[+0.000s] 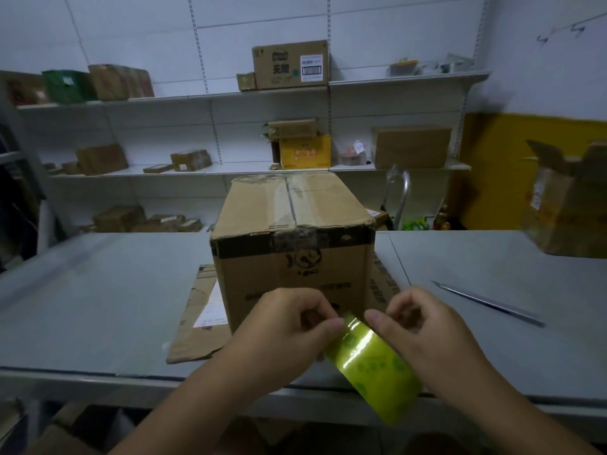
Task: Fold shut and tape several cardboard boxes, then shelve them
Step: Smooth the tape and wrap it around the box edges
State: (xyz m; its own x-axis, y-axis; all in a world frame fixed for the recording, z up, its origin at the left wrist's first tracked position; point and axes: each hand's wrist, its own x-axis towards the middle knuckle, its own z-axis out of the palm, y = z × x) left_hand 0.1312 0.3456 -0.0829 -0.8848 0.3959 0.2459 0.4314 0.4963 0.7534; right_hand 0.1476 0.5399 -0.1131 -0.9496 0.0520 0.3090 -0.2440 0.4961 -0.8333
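A tall cardboard box (292, 244) stands upright in the middle of the grey table (98, 307), its top flaps folded shut with old tape along the seam. It rests on a flattened piece of cardboard (197, 323). In front of the box, both hands hold a roll of yellow-green tape (374, 366). My left hand (289, 326) pinches the upper edge of the roll with thumb and fingers. My right hand (423, 330) grips the roll from the right, thumb near the tape's end.
A utility knife (489, 303) lies on the table to the right. An open torn box (568, 205) stands at the table's far right. White wall shelves (230, 93) behind hold several boxes, among them a labelled one (290, 64) on top.
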